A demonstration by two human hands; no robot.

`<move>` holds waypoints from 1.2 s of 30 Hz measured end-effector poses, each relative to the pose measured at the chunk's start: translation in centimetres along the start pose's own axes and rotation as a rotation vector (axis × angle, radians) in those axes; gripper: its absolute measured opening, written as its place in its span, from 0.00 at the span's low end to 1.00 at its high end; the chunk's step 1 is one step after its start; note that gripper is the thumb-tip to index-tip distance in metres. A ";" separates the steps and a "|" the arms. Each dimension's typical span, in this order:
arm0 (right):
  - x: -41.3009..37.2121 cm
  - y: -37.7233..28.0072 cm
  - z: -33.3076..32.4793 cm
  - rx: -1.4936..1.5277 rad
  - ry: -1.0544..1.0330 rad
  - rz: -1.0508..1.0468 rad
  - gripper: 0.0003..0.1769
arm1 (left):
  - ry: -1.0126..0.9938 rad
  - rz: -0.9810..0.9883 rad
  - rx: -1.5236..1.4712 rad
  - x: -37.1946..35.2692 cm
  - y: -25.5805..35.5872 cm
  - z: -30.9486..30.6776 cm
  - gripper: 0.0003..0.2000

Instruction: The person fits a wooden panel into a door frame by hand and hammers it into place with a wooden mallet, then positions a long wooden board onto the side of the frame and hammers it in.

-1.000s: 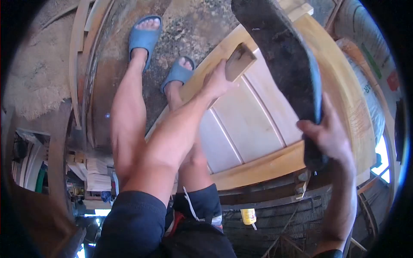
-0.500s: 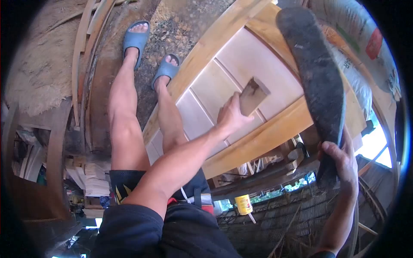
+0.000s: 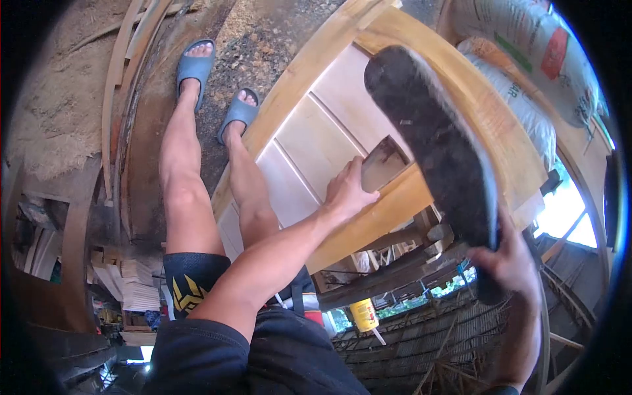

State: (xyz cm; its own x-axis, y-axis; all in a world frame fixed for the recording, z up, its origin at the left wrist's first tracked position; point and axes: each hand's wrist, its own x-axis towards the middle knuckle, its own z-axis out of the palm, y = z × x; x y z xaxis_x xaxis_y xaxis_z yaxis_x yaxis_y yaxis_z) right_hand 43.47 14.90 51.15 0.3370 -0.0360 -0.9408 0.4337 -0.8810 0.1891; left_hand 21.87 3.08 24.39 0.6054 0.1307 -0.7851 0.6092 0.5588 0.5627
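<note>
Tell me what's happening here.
A person is bent over a wooden panelled door that lies flat. Their left hand holds a small wooden block against the door, where a pale panel meets the frame rail. Their right hand grips the end of what looks like a worn dark sandal, raised above the block. They stand in blue slides on a sawdust-strewn floor.

Hands gripping wood block, dark slipper
</note>
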 end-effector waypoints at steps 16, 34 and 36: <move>-0.6 0.7 -1.3 0.154 0.100 0.193 0.48 | -0.038 -0.033 0.026 -0.6 -0.7 0.4 0.42; -2.3 -1.9 1.0 0.543 0.103 0.137 0.42 | 0.021 0.092 0.193 -2.4 -7.1 -2.1 0.41; -2.0 -1.7 0.9 0.580 0.139 0.113 0.37 | 0.056 0.026 0.096 -0.9 -4.5 -5.4 0.42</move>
State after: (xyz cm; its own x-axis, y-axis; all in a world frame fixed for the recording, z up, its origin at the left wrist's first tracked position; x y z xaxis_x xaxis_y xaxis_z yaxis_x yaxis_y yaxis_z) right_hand 41.27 16.01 52.43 0.4772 -0.1167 -0.8710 -0.1243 -0.9901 0.0646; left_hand 15.84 4.86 21.17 0.5934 0.1909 -0.7819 0.6416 0.4743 0.6027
